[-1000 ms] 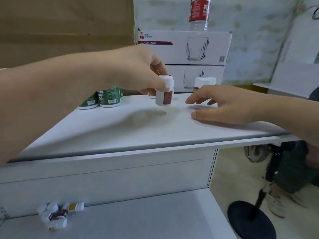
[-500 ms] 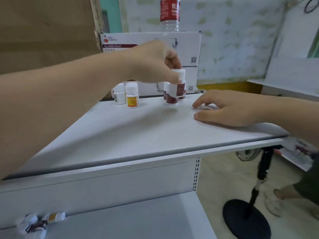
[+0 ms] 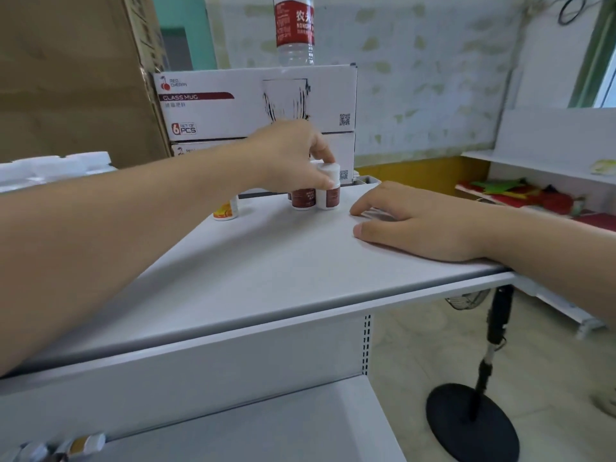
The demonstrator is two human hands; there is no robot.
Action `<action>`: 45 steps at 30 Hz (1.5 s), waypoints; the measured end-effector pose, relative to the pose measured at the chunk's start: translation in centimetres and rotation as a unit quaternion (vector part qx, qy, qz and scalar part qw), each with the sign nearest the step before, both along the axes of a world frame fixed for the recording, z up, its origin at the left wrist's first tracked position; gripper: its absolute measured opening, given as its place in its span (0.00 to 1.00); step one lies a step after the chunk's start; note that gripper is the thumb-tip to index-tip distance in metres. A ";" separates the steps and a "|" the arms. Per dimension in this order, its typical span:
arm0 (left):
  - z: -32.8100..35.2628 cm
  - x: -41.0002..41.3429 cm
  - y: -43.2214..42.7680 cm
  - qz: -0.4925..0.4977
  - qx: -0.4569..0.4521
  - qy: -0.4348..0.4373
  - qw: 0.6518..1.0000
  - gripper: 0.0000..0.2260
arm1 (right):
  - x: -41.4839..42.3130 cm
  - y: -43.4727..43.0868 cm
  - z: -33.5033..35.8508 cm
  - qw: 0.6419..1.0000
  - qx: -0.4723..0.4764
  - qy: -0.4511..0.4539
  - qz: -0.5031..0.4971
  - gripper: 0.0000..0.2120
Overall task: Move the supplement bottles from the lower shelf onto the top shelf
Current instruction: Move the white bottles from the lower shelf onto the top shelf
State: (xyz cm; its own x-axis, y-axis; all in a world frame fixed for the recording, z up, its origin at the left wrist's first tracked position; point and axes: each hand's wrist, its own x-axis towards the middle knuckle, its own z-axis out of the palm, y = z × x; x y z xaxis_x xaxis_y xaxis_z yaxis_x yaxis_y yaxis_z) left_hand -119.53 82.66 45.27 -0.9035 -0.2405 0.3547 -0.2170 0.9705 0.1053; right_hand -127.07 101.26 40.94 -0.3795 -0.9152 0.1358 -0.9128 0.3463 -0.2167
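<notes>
- At the back of the top shelf [image 3: 266,268], the left hand [image 3: 293,158] pinches the white cap of a maroon-labelled bottle [image 3: 328,191] between thumb and fingertips; gripping it by the cap keeps the fingers above the neighbours, so it can go down upright in a tight spot
- That bottle is upright with its base at the shelf surface; I cannot tell whether its weight is fully down. It is touching or just beside a second maroon-labelled bottle [image 3: 303,198], which suggests that like labels are being grouped together
- A bottle with an orange label [image 3: 226,210] stands further left, partly hidden by the left forearm and apart from the maroon pair
- The right hand [image 3: 416,218] lies palm down on the shelf near its right edge, fingers loosely spread and holding nothing; it looks like a brace for the body while the other arm reaches far back
- On the lower shelf [image 3: 266,425], at the bottom left corner of the view, a few small bottles [image 3: 80,445] lie on their sides, blurred and cut by the frame, not yet moved; by my reckoning the task is partway through
- Behind the shelf, stacked glass mug boxes [image 3: 256,101] with a water bottle [image 3: 295,28] on top probably limit how far back the row can go
</notes>
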 end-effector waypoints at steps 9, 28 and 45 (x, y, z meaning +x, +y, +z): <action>-0.8 -0.3 -0.2 0.034 -0.049 0.006 0.998 0.19 | -0.5 -0.1 -0.2 1.000 -0.003 0.007 0.007 0.21; -1.8 18.9 1.2 0.137 -0.011 -0.050 0.989 0.13 | 6.8 -0.1 1.3 0.992 -0.042 0.117 0.017 0.20; -19.6 54.0 2.1 0.312 0.126 0.166 0.927 0.13 | 33.4 0.0 -16.0 0.976 -0.213 -0.039 0.018 0.17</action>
State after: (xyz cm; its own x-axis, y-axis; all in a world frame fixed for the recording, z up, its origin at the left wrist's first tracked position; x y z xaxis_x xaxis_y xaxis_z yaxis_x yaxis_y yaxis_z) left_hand -65.50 84.75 25.65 -0.4114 -0.7927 0.4498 -0.6435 0.6021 0.4726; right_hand -93.66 101.22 24.91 -0.3723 -0.7954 0.4783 -0.8975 0.1771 -0.4040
